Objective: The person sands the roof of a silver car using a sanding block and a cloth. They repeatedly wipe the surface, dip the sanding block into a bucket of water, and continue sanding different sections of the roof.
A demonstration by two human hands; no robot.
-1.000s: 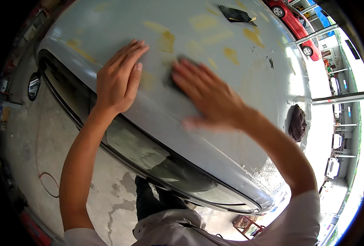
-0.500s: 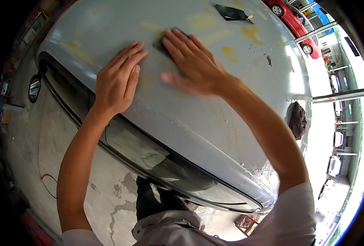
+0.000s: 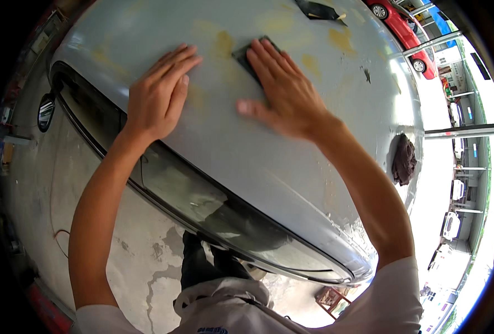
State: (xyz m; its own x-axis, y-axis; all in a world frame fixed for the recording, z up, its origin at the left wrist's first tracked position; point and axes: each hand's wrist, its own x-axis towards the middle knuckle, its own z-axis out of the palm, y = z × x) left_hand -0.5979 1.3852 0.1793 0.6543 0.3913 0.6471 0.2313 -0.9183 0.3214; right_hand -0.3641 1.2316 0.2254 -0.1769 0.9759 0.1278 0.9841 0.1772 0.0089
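A car roof [image 3: 213,133] in dull grey, with yellowish patches, spreads out beneath both hands. On it my right hand [image 3: 288,94] lies flat over a dark piece of sandpaper [image 3: 250,65], pressing it down with the fingers; its thumb is spread to the left. The sandpaper's edges show beside the fingertips, and the palm hides the rest. My left hand [image 3: 159,94] rests near the roof's side edge, fingers stretched out, with nothing in it. A yellow patch [image 3: 223,44] shows between the two hands.
Another dark sheet [image 3: 318,10] lies at the roof's far side. A crumpled dark cloth [image 3: 404,160] sits at the right. Below the roof edge are the side windows [image 3: 191,203] and a side mirror [image 3: 46,113]. A red car [image 3: 405,30] stands at the upper right.
My right hand has slid right across the roof with the sandpaper under it, uncovering a yellow patch. My left hand has shifted slightly up the view.
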